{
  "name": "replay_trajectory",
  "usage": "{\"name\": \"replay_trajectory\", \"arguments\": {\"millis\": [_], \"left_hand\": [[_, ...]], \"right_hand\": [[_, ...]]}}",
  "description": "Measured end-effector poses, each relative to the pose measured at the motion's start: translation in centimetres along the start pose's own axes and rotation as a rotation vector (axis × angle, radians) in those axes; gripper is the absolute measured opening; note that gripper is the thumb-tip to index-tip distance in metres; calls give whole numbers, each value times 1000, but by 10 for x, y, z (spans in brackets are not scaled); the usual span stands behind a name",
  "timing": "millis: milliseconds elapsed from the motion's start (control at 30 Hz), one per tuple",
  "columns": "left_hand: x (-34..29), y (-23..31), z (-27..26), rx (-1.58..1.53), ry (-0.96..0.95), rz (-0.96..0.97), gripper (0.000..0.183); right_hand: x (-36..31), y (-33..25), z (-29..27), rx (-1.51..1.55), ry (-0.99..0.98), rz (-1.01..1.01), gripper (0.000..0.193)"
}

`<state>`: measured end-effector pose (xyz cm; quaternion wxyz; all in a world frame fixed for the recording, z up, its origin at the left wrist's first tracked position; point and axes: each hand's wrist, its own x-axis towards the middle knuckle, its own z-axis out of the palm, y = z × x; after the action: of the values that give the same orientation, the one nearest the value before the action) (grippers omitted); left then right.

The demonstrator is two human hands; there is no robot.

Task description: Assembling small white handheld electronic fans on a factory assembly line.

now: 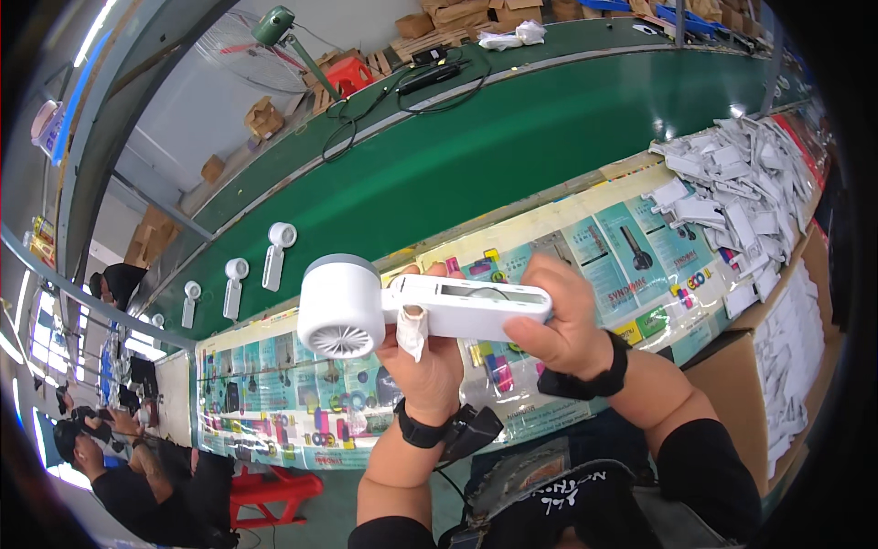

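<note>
A white handheld fan (343, 306) with a round grilled head and a long handle is held up over the table, its head to the left. My left hand (428, 371) is closed around the handle near the neck from below, and one finger has a white wrap on it. At the handle's right end, my right hand (569, 316) grips with the thumb on the near side and fingers on the far side. The handle's upward face has a long open recess; what lies inside is too small to make out.
A green conveyor belt (512, 137) runs across the far side, with several white fans (276, 256) on it at left. White plastic parts (732, 183) are heaped at right, above a cardboard box (732, 393). Printed sheets (302, 393) cover the table. Another person (119, 476) sits beyond a red stool (274, 494).
</note>
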<state>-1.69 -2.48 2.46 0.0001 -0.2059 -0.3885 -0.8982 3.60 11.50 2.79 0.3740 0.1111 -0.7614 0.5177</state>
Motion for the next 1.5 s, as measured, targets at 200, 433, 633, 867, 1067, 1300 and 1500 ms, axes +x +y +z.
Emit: {"name": "replay_trajectory", "arguments": {"millis": [200,433,633,867,1067,1300,1500], "left_hand": [[35,-36,-5,-60,-85,-345,38],[167,-80,-57,1492,-313,3,27],[240,-124,-108,1895,56,-118,23],[256,-135,-154,1944,294,-103,23],[233,-98,-79,1212,-100,454,46],[106,93,29,495,-551,875,84],[106,50,94,112,-835,792,77]], "right_hand": [[0,65,-13,-93,-35,58,39],[-1,79,-22,-138,-454,415,12],[-19,106,-22,-114,-512,533,6],[-16,110,-20,-73,-512,568,5],[-17,107,-27,-129,-474,577,6],[-26,116,-26,-181,-516,387,12],[-26,140,-30,-103,-480,374,16]]}}
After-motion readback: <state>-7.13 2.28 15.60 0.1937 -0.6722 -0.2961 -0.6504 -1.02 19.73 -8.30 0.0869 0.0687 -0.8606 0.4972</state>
